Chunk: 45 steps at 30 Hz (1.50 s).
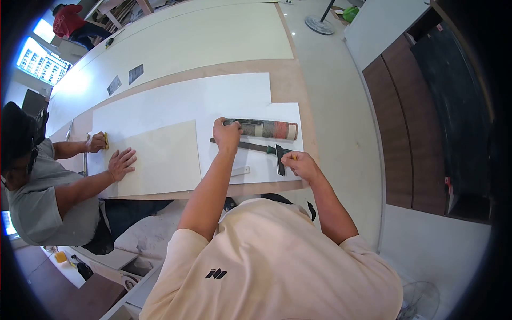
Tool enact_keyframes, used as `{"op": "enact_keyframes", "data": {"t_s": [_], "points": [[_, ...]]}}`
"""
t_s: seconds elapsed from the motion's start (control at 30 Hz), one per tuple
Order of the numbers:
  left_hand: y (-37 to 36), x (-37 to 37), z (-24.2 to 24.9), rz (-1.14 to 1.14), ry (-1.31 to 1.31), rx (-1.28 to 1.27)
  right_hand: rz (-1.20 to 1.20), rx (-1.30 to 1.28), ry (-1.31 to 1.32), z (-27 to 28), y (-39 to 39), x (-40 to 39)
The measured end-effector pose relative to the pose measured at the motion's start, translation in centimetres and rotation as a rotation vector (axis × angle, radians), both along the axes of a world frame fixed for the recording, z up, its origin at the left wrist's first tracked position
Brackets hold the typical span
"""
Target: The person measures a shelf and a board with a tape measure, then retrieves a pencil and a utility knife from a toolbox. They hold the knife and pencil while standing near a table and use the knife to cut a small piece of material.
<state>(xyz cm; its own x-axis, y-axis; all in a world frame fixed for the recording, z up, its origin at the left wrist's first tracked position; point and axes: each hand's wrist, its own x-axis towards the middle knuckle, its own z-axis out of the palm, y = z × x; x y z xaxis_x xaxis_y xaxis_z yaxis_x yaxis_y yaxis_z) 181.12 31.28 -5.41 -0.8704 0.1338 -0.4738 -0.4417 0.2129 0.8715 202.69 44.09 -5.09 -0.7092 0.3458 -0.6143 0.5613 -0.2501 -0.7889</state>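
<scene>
My left hand (228,133) is closed with its fingers curled over the left end of a grey, black and red cylinder (274,130) lying on the white sheet. My right hand (302,166) is closed, pinching a black flat-bladed tool (280,161) with a bit of yellow showing at the fingers. Between my hands lies a file (252,146) with a dark blade and a green handle; the black tool overlaps its handle end. A small pale metal strip (240,171) rests nearer the table's front edge.
A co-worker (64,186) at the left presses one hand on a cream panel (160,157) and holds a small yellow item (106,141). The white sheet (224,90) covers a brown-edged table (306,85). Cabinets (400,133) stand right; another person (72,24) bends far left.
</scene>
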Motion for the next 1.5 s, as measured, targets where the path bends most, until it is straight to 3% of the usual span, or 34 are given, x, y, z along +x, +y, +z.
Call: {"op": "enact_keyframes", "data": {"t_s": [0.13, 0.23, 0.33, 0.43, 0.57, 0.7, 0.87, 0.97, 1.1, 1.3, 1.5], "points": [[-0.7, -0.2, -0.6, -0.089, 0.102, -0.161, 0.013, 0.002, 0.019, -0.2, 0.2, -0.9], [-2.7, 1.3, -0.1, -0.342, 0.515, -0.450, 0.013, -0.004, 0.026, -0.2, 0.1, -1.2], [-4.6, 4.1, 0.8, -0.641, 0.463, -0.462, 0.026, -0.024, 0.007, -0.3, -0.1, -1.2], [-7.9, 5.0, -1.6, -0.695, 0.305, -0.254, 0.139, 0.036, 0.051, -0.9, -0.8, -1.9], [-12.6, 4.9, -0.4, -0.414, -0.181, 0.087, 0.359, 0.082, 0.017, 0.5, -3.8, -4.4], [-14.5, 5.0, 1.4, -0.324, -0.285, 0.243, 0.466, 0.000, 0.097, -0.9, -6.9, -7.2], [-15.6, 5.1, 0.3, -0.218, -0.254, 0.199, 0.621, 0.105, 0.123, -1.3, -9.9, -9.8], [-16.7, 4.7, -0.2, -0.086, -0.216, 0.163, 0.571, 0.151, 0.117, -0.4, -11.1, -10.4], [-19.9, 3.2, -1.5, 0.111, -0.160, 0.133, 0.775, 0.872, 0.118, -0.1, -10.5, -9.4], [-21.1, 3.2, -1.8, 0.231, -0.159, 0.196, 0.878, 0.971, 0.163, -2.5, -11.0, -8.8], [-19.4, 3.8, -1.5, 0.223, -0.128, 0.240, 0.731, 0.803, 0.181, -1.3, -11.1, -8.2]]}}
